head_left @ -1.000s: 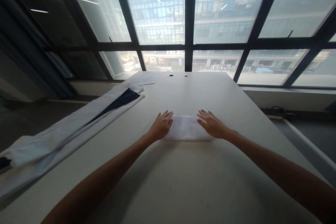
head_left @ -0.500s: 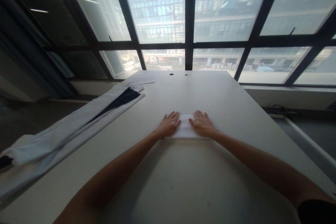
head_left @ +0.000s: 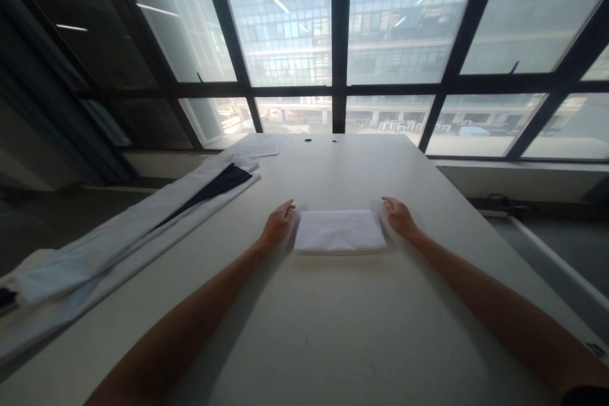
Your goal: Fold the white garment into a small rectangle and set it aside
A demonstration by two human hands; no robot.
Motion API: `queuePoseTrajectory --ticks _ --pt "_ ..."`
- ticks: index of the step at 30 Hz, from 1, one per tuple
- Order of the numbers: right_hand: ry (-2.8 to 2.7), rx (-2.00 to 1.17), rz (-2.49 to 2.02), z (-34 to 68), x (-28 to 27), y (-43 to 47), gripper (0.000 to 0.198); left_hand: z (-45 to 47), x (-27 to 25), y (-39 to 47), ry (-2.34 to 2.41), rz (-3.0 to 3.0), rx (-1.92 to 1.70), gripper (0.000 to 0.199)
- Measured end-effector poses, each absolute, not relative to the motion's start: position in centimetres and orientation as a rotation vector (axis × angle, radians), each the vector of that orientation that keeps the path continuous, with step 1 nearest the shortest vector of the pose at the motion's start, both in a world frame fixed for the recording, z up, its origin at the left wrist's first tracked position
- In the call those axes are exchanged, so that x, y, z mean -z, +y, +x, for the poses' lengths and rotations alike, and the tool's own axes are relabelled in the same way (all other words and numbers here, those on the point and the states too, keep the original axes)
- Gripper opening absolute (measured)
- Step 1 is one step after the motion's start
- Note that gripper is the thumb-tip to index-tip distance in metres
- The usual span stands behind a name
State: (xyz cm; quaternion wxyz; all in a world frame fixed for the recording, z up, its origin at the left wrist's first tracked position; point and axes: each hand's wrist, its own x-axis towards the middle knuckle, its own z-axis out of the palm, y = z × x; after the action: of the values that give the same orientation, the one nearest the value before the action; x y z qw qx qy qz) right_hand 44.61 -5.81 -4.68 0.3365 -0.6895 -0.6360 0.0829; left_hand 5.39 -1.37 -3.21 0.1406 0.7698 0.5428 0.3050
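A white cloth (head_left: 340, 231), folded into a neat flat rectangle, lies on the white table (head_left: 328, 317) in front of me. Just off its left edge is my left hand (head_left: 279, 222), turned on its side with the fingers stretched forward and nothing in them. My right hand (head_left: 398, 216) mirrors it beyond the cloth's right edge, fingers extended and likewise holding nothing. Both palms face inward toward the cloth. Slight shadows fall between each hand and the cloth.
Along the table's left side lie long white garments or fabric (head_left: 124, 235) with a dark navy piece (head_left: 216, 187) among them. Thin white sheets (head_left: 257, 146) rest at the far left corner. Large windows (head_left: 290, 25) rise behind the table. A white pipe (head_left: 556, 257) shows at right.
Both hands have lifted off the top of the folded cloth and moved apart to either side of it. The cloth's whole top now shows.
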Motion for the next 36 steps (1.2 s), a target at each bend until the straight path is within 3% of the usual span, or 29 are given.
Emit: queuePoseTrajectory --ticks 5,11,16,20,25,32,36 --pt "-1.497 -0.290 -1.749 45.0 4.5 -6.1 0.033 4.5 2.3 -1.4 1.571 1.993 -1.016 0.046" --pt "-1.620 -0.351 -1.766 42.3 4.0 -7.5 0.028 5.8 2.3 -2.4 1.444 2.016 -0.959 0.051" --pt "-1.631 -0.348 -1.745 41.6 3.4 -7.8 0.024 6.2 2.4 -2.6 1.444 2.019 -0.947 0.040" --pt "-1.744 -0.321 -1.690 41.9 3.0 -7.9 0.027 6.3 2.3 -2.6 1.419 2.034 -0.956 0.038" --pt "-1.795 -0.039 -1.868 41.6 2.3 -8.2 0.029 6.5 2.1 -2.8 1.438 2.092 -0.961 0.036" --pt "-1.857 -0.142 -1.890 41.1 2.6 -8.3 0.028 6.7 2.2 -2.8 1.463 2.143 -0.914 0.034" --pt "-1.851 0.022 -1.854 41.0 1.7 -8.6 0.030 6.9 2.4 -2.6 1.534 2.153 -0.911 0.033"
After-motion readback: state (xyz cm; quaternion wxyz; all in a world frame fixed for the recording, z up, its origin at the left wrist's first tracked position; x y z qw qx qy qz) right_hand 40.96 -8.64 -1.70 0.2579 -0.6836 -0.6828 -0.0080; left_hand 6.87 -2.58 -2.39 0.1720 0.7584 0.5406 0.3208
